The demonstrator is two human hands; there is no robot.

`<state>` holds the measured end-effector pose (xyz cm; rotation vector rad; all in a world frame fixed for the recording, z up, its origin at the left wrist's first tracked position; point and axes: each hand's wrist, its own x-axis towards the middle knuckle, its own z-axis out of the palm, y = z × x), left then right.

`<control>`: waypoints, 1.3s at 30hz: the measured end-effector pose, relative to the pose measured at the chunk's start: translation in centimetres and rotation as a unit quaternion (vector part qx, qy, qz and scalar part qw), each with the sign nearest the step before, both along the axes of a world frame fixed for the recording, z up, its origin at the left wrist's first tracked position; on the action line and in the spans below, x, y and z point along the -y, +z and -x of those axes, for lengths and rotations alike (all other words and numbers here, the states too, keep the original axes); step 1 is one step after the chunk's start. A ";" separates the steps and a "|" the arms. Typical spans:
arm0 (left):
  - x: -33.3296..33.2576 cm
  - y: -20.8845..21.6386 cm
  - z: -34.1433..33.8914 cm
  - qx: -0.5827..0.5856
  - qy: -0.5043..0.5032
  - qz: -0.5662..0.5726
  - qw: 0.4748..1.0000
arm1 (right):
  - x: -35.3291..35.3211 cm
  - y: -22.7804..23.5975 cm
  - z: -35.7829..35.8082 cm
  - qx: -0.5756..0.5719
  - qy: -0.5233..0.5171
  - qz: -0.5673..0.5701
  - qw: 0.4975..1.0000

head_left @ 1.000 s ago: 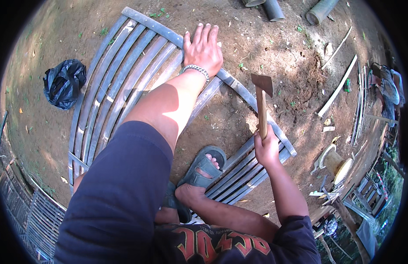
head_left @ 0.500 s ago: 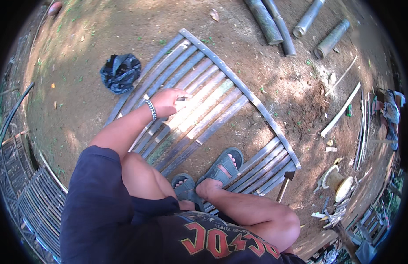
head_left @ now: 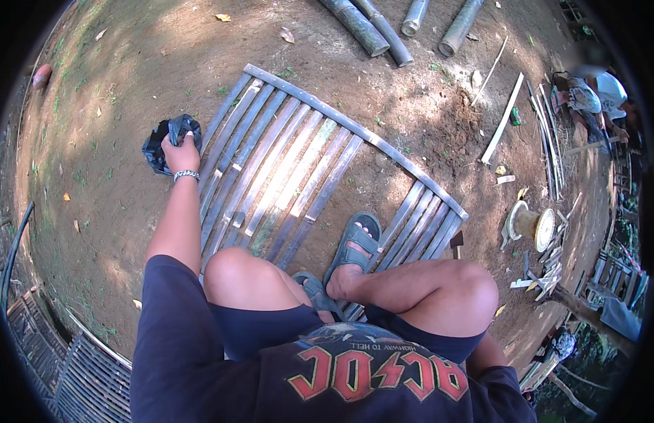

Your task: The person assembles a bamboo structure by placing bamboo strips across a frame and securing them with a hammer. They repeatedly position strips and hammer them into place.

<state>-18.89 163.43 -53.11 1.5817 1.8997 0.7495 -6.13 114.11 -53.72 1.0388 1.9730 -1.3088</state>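
My left hand (head_left: 181, 153), with a chain bracelet at the wrist, is closed on the rim of a black plastic bag (head_left: 156, 146). The bag stands on the dirt beside the left end of a low bamboo slat bench (head_left: 270, 169). Its mouth gapes upward, and what lies inside is too dark to make out. Of my right arm only a short stretch shows beside my right thigh; the hand itself is out of sight. My sandalled feet (head_left: 355, 243) are near a gap between the slats.
Thick bamboo poles (head_left: 362, 28) lie at the far side. A hatchet head (head_left: 457, 240) shows beyond my right knee. To the right are a spool (head_left: 535, 227), split bamboo strips (head_left: 503, 116) and another person (head_left: 598, 99). A slatted bamboo platform (head_left: 94, 381) is at lower left.
My left hand has left the bench slats and moved left to the black plastic bag, taking hold of its rim. The view has shifted, bringing another person into sight at the right.
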 end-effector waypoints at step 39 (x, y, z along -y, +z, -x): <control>41.6 15.8 35.6 -0.336 0.010 0.409 0.848 | 8.9 -3.2 -62.6 0.248 -0.765 -0.275 0.527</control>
